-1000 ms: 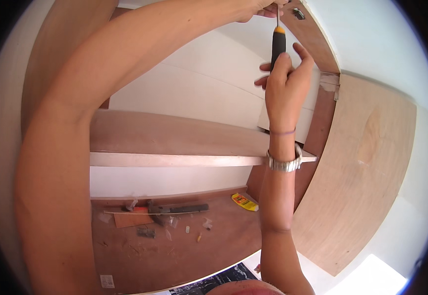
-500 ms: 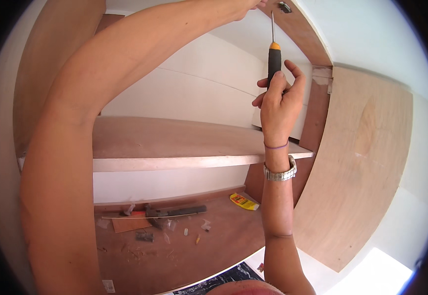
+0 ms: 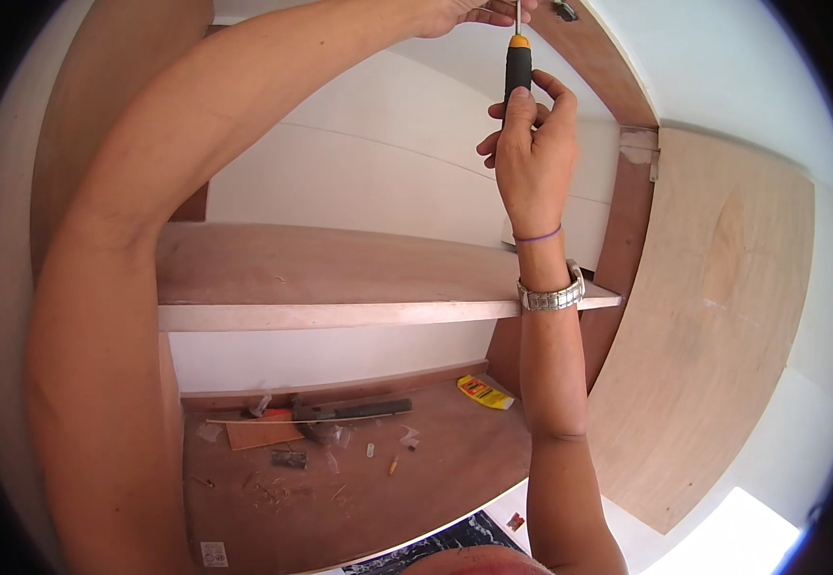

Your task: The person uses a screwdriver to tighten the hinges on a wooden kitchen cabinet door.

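My right hand (image 3: 534, 158) grips the black and orange handle of a screwdriver (image 3: 519, 72), its shaft pointing up. The thumb lies along the handle and the index finger is lifted off to the side. At the top edge, my left hand (image 3: 459, 13) is partly cut off by the frame. Its fingers are bent together beside and behind the screwdriver's shaft; whatever they pinch cannot be made out. The screwdriver's tip is out of view. Just right of it, a small dark metal fitting (image 3: 565, 11) sits on the wooden frame of the cabinet (image 3: 593, 57).
A wooden shelf (image 3: 340, 273) crosses the middle. On the lower board (image 3: 340, 517) lie a hammer (image 3: 368, 409), a yellow packet (image 3: 484, 392), a dark small piece (image 3: 290, 459) and scattered shavings. A plywood door (image 3: 713, 326) hangs open at right.
My right hand has raised the screwdriver, bringing its shaft up to my left hand's fingers. My left hand has come slightly lower into view. The whole view has shifted a little.
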`<state>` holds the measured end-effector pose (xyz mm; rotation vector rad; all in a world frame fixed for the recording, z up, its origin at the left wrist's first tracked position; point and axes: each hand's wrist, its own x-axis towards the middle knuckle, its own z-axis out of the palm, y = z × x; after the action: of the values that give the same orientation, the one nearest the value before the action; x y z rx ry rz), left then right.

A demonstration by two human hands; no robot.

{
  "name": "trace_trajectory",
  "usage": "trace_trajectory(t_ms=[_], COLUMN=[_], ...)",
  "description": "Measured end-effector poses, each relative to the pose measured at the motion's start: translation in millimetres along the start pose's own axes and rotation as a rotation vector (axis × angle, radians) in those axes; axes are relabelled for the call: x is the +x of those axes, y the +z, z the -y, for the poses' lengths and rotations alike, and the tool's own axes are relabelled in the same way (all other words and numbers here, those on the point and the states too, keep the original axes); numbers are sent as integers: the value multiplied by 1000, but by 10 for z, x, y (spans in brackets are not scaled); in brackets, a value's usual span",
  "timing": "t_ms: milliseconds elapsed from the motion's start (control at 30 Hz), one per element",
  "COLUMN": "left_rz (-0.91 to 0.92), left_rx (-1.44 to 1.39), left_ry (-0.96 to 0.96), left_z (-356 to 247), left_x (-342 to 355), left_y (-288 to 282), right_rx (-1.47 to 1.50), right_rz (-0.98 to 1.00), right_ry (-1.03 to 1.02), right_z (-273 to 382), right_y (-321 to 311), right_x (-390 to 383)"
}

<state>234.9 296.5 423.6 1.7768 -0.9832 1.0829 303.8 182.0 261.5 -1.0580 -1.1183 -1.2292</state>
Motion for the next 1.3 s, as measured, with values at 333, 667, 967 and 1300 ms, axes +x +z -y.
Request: trace_trajectory(t_ms=[333,667,967,1300], left_rz=[-18,-79,-136,-133], left_rx=[16,-45,2,-35], left_ry=[15,34,-5,-20], left_z=[-3,10,-31,-18], left_x=[100,194,150,111], left_y=[20,-24,120,71], right_rx=[-61,-118,-21,94], right_rz=[-82,-153,-204,-132], right_ry=[-184,-290,-205,-175], right_z=[-210,-59,-21,32], right_y=[-26,-12,-20,-6], right_x=[-15,-74,-45,-84])
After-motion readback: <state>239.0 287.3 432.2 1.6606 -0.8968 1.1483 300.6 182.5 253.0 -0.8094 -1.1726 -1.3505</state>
